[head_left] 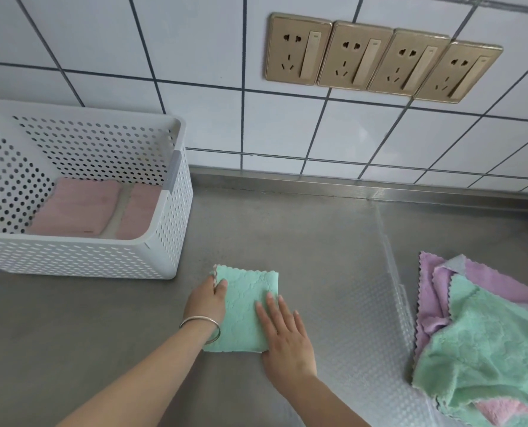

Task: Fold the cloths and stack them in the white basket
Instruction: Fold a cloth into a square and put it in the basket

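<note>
A folded green cloth lies on the steel counter in front of me. My left hand, with a metal bangle on the wrist, pinches its left edge near the top corner. My right hand lies flat on the cloth's lower right part, fingers spread. The white perforated basket stands at the left and holds two folded pink cloths side by side on its bottom.
A loose pile of unfolded cloths, green, purple and pink, lies at the right edge on a dimpled clear mat. The tiled wall behind carries a row of gold sockets. Bare steel counter lies between basket and pile.
</note>
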`<action>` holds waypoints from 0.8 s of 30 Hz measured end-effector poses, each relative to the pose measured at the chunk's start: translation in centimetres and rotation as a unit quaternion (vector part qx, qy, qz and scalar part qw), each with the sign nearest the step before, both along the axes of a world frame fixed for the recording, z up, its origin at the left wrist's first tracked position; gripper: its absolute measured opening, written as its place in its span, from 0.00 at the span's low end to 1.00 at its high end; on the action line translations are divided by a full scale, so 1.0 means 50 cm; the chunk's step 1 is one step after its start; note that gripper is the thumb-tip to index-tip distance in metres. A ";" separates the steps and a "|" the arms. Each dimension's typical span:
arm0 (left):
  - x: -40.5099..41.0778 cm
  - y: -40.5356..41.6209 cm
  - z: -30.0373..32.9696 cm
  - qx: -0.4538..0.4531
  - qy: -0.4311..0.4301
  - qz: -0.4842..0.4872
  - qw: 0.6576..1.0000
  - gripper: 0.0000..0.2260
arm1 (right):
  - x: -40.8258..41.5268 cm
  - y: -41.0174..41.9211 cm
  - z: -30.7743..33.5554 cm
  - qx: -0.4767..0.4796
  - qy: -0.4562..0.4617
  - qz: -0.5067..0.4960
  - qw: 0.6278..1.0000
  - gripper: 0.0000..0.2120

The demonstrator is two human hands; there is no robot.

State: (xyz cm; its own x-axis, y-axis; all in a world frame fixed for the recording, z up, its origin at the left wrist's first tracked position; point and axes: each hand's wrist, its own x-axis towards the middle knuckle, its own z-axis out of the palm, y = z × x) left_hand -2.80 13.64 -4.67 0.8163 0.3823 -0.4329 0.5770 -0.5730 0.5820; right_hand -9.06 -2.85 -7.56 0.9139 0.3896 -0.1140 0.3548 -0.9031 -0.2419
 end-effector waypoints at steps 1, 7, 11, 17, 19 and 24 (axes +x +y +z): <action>-0.001 0.004 -0.007 0.003 0.000 0.007 1.000 0.16 | 0.001 0.001 -0.001 -0.003 0.001 0.002 1.000 0.60; -0.014 0.016 -0.037 -0.003 -0.074 0.069 0.995 0.19 | 0.005 -0.004 0.007 -0.005 -0.006 0.008 1.000 0.36; -0.041 0.011 -0.053 0.203 -0.167 -0.146 0.954 0.22 | 0.024 0.006 0.022 0.034 -0.024 0.007 0.999 0.29; -0.085 0.010 -0.110 0.286 -0.095 -0.355 0.885 0.29 | 0.061 0.023 0.014 -0.063 0.061 -0.001 0.996 0.30; -0.083 0.018 -0.124 0.293 -0.096 -0.359 0.881 0.29 | 0.065 0.011 0.003 -0.084 0.087 0.029 0.992 0.35; -0.071 0.027 -0.098 0.250 -0.078 -0.403 0.877 0.35 | 0.070 0.007 0.004 -0.109 0.154 0.040 0.981 0.36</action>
State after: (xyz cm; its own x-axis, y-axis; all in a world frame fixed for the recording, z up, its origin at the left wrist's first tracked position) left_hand -6.35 14.99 -9.58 0.9433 -0.2358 -0.2338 -0.1968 -0.9641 0.1781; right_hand -5.54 -2.51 -7.38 0.7899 0.3949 -0.4693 0.3677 -0.9173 -0.1529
